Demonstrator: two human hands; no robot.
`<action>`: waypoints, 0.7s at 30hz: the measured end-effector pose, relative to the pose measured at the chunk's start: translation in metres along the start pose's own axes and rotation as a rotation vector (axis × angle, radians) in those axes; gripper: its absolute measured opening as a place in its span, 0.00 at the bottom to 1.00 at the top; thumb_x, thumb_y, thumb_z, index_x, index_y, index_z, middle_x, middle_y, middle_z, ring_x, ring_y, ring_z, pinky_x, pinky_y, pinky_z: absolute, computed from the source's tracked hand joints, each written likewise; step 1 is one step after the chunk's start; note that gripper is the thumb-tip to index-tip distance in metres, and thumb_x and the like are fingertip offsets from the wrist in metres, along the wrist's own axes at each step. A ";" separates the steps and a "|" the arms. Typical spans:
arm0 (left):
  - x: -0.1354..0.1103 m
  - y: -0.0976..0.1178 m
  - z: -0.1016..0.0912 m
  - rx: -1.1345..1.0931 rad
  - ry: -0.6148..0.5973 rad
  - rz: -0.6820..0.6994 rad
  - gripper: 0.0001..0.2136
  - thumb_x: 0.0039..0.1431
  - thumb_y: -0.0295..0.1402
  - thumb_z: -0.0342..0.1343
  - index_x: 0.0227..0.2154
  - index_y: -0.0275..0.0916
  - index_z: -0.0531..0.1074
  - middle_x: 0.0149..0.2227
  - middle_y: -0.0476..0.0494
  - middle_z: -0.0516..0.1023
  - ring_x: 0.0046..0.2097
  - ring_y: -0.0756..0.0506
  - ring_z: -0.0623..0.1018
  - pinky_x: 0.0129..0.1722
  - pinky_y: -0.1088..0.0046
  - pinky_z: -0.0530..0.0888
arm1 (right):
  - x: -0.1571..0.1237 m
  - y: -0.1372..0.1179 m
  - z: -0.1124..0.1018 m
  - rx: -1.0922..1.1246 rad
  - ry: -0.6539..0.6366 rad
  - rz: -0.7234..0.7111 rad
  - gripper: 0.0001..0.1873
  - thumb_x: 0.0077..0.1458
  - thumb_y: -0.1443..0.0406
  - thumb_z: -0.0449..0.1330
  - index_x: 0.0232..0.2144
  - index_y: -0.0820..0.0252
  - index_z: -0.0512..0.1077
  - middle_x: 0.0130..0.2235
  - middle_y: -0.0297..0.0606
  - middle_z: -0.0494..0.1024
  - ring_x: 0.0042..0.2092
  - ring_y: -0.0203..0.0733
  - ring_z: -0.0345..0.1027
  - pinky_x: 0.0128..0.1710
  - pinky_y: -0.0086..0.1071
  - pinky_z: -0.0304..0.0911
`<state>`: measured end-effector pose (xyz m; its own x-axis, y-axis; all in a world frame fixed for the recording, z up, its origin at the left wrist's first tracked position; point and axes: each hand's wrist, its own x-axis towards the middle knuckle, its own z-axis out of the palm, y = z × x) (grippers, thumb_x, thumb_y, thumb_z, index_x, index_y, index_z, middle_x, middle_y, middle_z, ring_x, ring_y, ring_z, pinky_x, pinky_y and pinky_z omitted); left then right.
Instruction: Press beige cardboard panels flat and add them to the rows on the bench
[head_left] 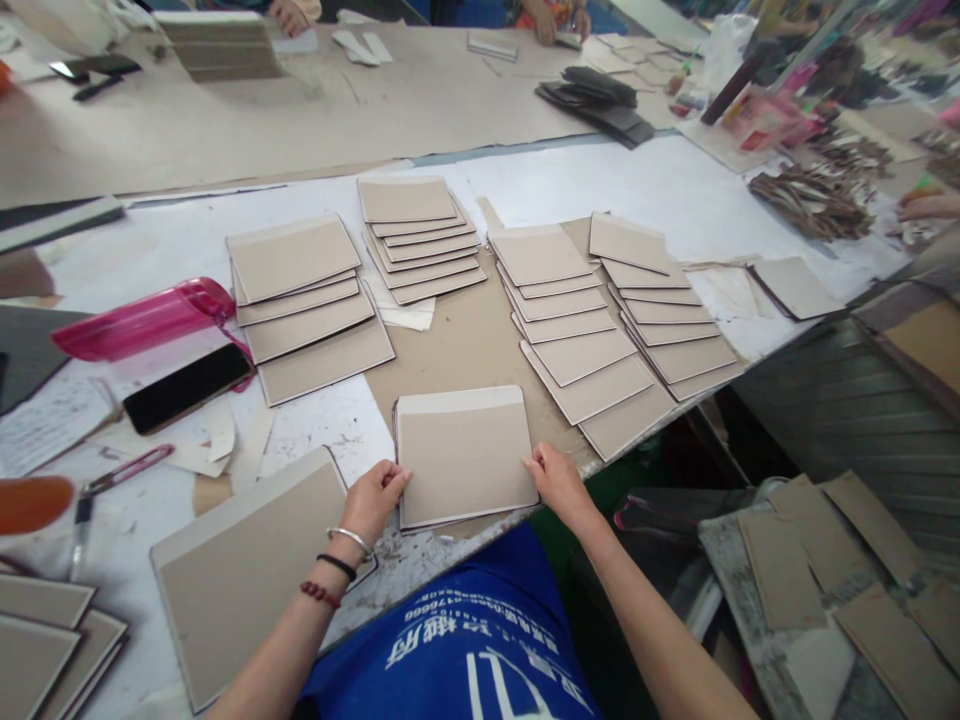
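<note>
In front of me, at the table's near edge, lies a small stack of beige panels (465, 450) with dark edging and a paler strip along the top. My left hand (381, 492) pinches the left edge of the top panel. At its right edge, my right hand (551, 475) pinches too, thumb against fingers. A larger beige panel (251, 570) lies partly behind my left forearm. Beyond my hands are overlapping rows of similar panels: a left row (296, 260), a middle row (416, 200), and two rows at right, one nearer (540, 255) and one farther out (630, 240).
Left of me are a black phone (187, 388), a pink plastic holder (146, 320), a cutter knife (127, 468) and more panels (45, 640). Dark pieces (596, 105) lie across the table. A lower surface with beige pieces (847, 550) stands at right. Other people's hands (551, 18) show at the far side.
</note>
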<state>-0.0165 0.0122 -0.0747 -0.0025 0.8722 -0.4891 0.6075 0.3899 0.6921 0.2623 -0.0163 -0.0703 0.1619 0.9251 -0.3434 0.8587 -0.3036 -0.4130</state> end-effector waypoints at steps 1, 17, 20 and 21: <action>0.000 0.000 0.000 -0.003 -0.001 0.001 0.14 0.43 0.47 0.47 0.18 0.41 0.62 0.16 0.52 0.65 0.23 0.48 0.66 0.25 0.72 0.62 | 0.000 0.000 0.000 -0.007 -0.001 -0.002 0.07 0.54 0.65 0.52 0.24 0.58 0.61 0.25 0.34 0.67 0.28 0.38 0.59 0.28 0.29 0.48; 0.002 -0.005 0.003 -0.011 0.031 -0.005 0.11 0.46 0.42 0.49 0.19 0.40 0.62 0.16 0.53 0.65 0.22 0.49 0.67 0.25 0.73 0.61 | 0.003 0.002 0.003 -0.036 -0.012 0.010 0.08 0.53 0.64 0.52 0.23 0.57 0.59 0.24 0.33 0.67 0.27 0.38 0.60 0.28 0.28 0.49; 0.004 -0.007 0.004 -0.009 0.025 -0.011 0.10 0.46 0.41 0.49 0.19 0.40 0.62 0.16 0.53 0.65 0.22 0.49 0.67 0.24 0.73 0.61 | 0.003 0.000 0.002 -0.072 -0.028 0.025 0.08 0.54 0.65 0.52 0.24 0.58 0.60 0.24 0.33 0.67 0.27 0.38 0.60 0.28 0.28 0.48; 0.004 -0.007 0.004 -0.010 0.021 -0.013 0.10 0.46 0.41 0.48 0.19 0.40 0.62 0.16 0.53 0.65 0.22 0.49 0.67 0.24 0.73 0.61 | 0.002 -0.001 0.001 -0.082 -0.031 0.026 0.08 0.54 0.65 0.52 0.24 0.58 0.60 0.24 0.33 0.67 0.27 0.37 0.60 0.28 0.28 0.48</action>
<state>-0.0175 0.0120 -0.0840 -0.0273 0.8729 -0.4871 0.5996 0.4042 0.6907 0.2614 -0.0140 -0.0719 0.1710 0.9093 -0.3795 0.8915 -0.3068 -0.3335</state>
